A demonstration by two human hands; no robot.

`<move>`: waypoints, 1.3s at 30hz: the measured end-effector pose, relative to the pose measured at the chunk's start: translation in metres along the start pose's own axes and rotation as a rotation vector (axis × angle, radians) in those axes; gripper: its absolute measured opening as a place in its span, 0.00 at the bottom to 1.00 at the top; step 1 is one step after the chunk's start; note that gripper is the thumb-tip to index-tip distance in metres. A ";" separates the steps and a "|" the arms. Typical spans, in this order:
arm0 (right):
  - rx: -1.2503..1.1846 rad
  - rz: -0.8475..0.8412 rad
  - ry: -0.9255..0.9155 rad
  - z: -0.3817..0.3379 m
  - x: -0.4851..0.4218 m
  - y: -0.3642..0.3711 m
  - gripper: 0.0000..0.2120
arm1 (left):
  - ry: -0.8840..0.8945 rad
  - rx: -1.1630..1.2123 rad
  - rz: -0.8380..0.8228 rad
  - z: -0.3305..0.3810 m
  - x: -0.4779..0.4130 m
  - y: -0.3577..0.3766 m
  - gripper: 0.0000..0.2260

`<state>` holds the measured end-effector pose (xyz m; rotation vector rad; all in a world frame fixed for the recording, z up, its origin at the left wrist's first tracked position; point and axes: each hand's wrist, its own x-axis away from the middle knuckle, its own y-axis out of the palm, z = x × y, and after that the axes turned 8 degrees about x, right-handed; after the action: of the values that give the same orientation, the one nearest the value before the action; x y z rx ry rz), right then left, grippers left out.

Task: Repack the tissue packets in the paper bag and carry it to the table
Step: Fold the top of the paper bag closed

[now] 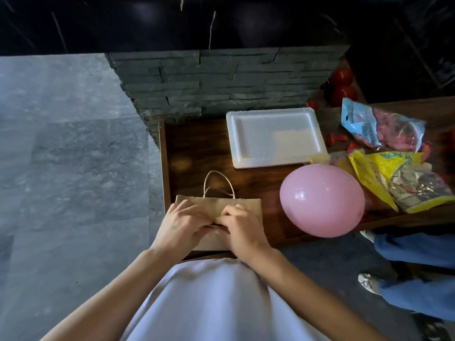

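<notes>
Brown kraft paper, matte and softly creased, makes up the paper bag [229, 207], which lies flat at the lower centre of the frame on a dark, glossy wooden counter [197, 148]. Its twisted-paper handles [218, 183] loop toward the upper part of the frame. The left hand [182, 225] and the right hand [242, 230] meet over the bag's middle, fingertips curled and pinching the paper. No tissue packets are visible, so I cannot tell whether any are inside.

To do this step well, I judge the thin paper wants even pressure from both hands, so a fold or opening runs straight without tearing.

Right of centre sits a smooth, shiny pink balloon [322, 200]; above it a rigid white foam tray [275, 136] with a raised rim, and crinkly plastic balloon packs [403, 183] further right.
</notes>
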<state>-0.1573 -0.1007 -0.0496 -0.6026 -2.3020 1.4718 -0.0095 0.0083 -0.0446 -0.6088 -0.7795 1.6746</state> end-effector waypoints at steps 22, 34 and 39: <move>-0.491 -0.078 0.438 0.083 0.031 0.005 0.13 | -0.332 0.456 0.054 -0.075 0.020 0.002 0.17; -0.885 -0.191 0.406 0.113 0.018 0.032 0.09 | -0.361 0.826 0.152 -0.069 0.016 0.039 0.11; -1.015 -0.107 0.318 0.104 0.010 0.040 0.09 | -0.524 0.982 0.365 -0.053 0.009 0.055 0.13</move>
<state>-0.2106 -0.1607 -0.1280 -0.8485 -2.6170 0.0359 -0.0074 0.0189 -0.1206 0.4185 -0.1043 2.3115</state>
